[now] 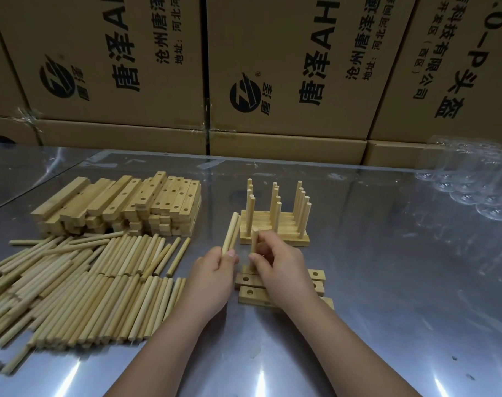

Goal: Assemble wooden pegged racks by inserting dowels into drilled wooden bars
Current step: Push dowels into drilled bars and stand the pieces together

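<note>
Although a cluster of finished racks [275, 224] already stands upright on the table [387, 282], pegs filled, most of the job looks undone: a tall stack of drilled bars [123, 207] waits at the left, with a broad heap of loose dowels [80, 282] in front of it. Just before the person lie a few bars [315, 275] with open holes. The right hand [278, 267] is closed around one dowel [255, 240], held upright over those bars; whether its tip has entered a hole is hidden. The left hand [212, 270] pinches two spare dowels [232, 232], tilted, just beside.
</note>
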